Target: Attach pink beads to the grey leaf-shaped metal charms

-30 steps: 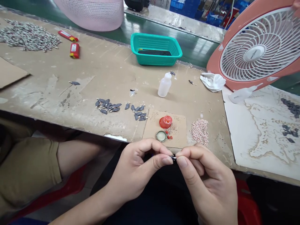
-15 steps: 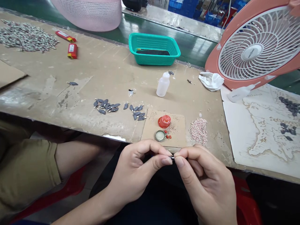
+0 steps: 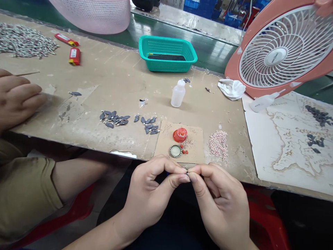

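Pinching a tiny dark piece with a metal glint [image 3: 187, 171], too small to make out clearly, the left hand [image 3: 153, 192] and right hand [image 3: 221, 205] meet fingertip to fingertip, thumbs and forefingers pressed on it from either side while the other fingers curl inward. Just beyond the hands, on the worn tan workbench [image 3: 85, 81], lies a square of brown cardboard [image 3: 194, 146] bearing a round red plastic cap [image 3: 180, 134], a round metal-rimmed dish with a pale centre [image 3: 175, 151] and a few small red bits [image 3: 185, 151]. To the right of that square sits a heap of pale pink beads [image 3: 218, 145]; to its left, dark grey leaf-shaped charms [image 3: 149, 125] lie in two loose clusters. Farther ahead stand a white plastic squeeze bottle [image 3: 178, 93] and a teal plastic basket [image 3: 166, 55]. Well left of the hands, a co-worker's hand [image 3: 17, 99] rests on the bench.
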Demonstrator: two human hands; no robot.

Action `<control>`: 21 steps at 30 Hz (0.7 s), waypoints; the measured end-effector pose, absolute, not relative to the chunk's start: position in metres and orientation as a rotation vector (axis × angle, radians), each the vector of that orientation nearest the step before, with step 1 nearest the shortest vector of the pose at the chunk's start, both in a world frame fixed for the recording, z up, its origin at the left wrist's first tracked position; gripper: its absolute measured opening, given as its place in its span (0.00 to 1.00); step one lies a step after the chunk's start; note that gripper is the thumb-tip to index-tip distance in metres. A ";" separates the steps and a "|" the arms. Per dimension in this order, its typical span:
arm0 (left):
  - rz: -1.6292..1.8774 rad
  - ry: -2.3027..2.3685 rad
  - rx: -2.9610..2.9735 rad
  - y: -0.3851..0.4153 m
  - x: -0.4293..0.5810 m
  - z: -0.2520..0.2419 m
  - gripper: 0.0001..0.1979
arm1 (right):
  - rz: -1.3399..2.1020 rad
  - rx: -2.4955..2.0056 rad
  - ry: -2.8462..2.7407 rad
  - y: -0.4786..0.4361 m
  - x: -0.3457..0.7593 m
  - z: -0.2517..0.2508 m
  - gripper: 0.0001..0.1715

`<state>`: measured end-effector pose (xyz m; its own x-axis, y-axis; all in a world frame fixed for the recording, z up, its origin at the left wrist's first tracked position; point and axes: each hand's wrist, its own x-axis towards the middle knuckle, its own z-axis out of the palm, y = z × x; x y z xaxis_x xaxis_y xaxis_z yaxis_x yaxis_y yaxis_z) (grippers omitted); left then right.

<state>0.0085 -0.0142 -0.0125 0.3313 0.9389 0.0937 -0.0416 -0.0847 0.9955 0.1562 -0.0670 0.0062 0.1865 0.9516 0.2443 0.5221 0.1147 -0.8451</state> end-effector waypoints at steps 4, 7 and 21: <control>1.002 0.905 1.429 -0.012 0.008 -0.016 0.06 | 0.627 -1.538 -1.414 -0.070 0.157 -0.002 0.06; 0.972 0.866 1.348 -0.010 0.008 -0.016 0.07 | 0.633 -1.538 -1.355 -0.073 0.158 -0.005 0.05; 0.966 0.885 1.633 -0.011 0.005 -0.009 0.07 | 0.525 -1.482 -1.462 -0.073 0.154 0.003 0.07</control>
